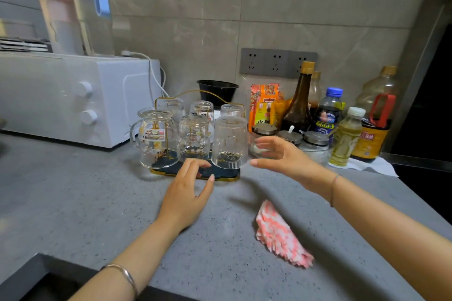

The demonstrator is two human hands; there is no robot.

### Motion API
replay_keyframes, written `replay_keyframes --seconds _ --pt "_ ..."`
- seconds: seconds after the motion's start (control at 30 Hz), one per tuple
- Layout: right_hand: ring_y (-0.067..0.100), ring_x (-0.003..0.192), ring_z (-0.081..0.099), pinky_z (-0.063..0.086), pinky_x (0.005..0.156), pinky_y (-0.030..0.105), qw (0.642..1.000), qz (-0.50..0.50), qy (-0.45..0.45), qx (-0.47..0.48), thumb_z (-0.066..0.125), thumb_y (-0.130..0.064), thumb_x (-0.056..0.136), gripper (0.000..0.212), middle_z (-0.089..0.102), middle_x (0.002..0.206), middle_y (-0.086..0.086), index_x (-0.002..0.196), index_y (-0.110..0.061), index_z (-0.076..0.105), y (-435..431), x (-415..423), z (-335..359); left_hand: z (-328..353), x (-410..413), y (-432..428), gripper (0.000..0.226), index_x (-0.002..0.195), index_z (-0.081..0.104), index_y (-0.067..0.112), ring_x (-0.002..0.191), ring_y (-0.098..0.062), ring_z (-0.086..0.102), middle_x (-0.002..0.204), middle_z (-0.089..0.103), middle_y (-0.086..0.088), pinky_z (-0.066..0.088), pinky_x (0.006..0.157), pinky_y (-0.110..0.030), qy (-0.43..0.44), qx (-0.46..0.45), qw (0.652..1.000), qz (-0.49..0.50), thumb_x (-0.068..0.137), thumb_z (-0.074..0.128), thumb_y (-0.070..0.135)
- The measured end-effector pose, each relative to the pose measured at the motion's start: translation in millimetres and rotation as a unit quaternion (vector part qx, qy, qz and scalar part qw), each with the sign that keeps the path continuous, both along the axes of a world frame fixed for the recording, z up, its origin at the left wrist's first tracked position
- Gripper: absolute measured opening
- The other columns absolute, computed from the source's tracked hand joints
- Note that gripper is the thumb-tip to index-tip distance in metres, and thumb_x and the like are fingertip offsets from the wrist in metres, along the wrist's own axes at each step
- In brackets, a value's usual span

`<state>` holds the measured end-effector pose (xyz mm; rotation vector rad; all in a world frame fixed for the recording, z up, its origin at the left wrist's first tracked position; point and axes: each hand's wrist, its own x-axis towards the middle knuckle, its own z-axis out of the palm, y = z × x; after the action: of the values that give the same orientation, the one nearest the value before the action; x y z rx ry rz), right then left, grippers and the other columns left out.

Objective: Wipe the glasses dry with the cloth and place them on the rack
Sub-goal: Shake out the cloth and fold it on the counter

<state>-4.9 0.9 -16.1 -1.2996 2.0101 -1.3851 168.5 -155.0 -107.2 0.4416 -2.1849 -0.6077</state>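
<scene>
Fingers of the left hand and fingers of the right hand are spread loose and grip nothing, flanking the ribbed glass without touching it. The grey surface lies open from 6 to 9 o'clock of the gold-rimmed rack. The pink checked cloth lies at the rack's 5 o'clock. The ribbed glass stands mouth-down at the rack's 4 o'clock corner, its rim close to the tray edge. Any grip would best take it low on both sides, lift straight up, then draw toward 6 o'clock. Other glasses crowd 9 and 12 o'clock, and seasoning jars crowd 3 o'clock.
</scene>
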Motion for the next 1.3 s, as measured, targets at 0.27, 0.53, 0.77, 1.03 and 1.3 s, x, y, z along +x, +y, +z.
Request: replay_keyframes --seconds 0.27,0.53,0.77,1.03,1.3 --pt "0.001 0.070 0.058 0.044 0.062 0.014 0.987 0.010 0.131 0.089 0.078 -0.022 0.077 0.013 0.070 0.084 -0.004 0.081 -0.020 0.066 96 23 -52 22 -1 46 0.055 0.120 0.060 0.032 0.110 0.000 0.049 0.117 0.058 0.016 0.041 0.094 -0.024 -0.164 -0.101 0.967 -0.164 0.082 0.040 0.067" --pt "0.004 0.064 0.054 0.045 0.062 0.019 0.973 -0.027 0.187 0.133 0.080 -0.023 0.074 0.014 0.066 0.073 -0.008 0.077 -0.024 0.066 123 39 -62 18 -5 99 0.027 0.098 0.067 0.035 0.094 -0.004 0.057 0.096 0.065 0.017 0.048 0.085 -0.037 -0.158 -0.072 0.959 -0.225 0.082 0.060 0.056" --pt "-0.004 0.062 0.057 0.045 0.066 0.011 0.994 -0.026 0.092 0.052 0.066 -0.007 0.087 0.013 0.067 0.071 -0.005 0.077 -0.014 0.068 136 47 -51 26 -9 120 0.040 0.118 0.064 0.031 0.108 -0.005 0.052 0.113 0.061 0.010 0.041 0.094 -0.025 -0.167 -0.073 0.961 -0.210 0.086 0.059 0.054" --pt "0.001 0.060 0.059 0.051 0.065 0.015 0.998 -0.001 -0.062 -0.009 0.060 -0.005 0.090 0.010 0.064 0.066 -0.004 0.083 -0.012 0.063 142 50 13 80 -11 140 0.015 0.096 0.073 0.007 0.083 -0.006 0.065 0.092 0.074 -0.006 0.051 0.084 -0.022 -0.105 0.236 0.918 -0.301 0.087 0.070 0.019" --pt "0.010 0.076 0.063 0.052 0.077 0.025 0.982 0.025 -0.180 -0.052 0.066 -0.036 0.078 0.027 0.067 0.087 0.003 0.097 -0.016 0.066 150 51 43 121 -8 151 0.015 0.098 0.066 0.011 0.076 -0.009 0.067 0.084 0.071 0.000 0.054 0.069 -0.017 -0.080 0.330 0.886 -0.315 0.094 0.060 0.023"
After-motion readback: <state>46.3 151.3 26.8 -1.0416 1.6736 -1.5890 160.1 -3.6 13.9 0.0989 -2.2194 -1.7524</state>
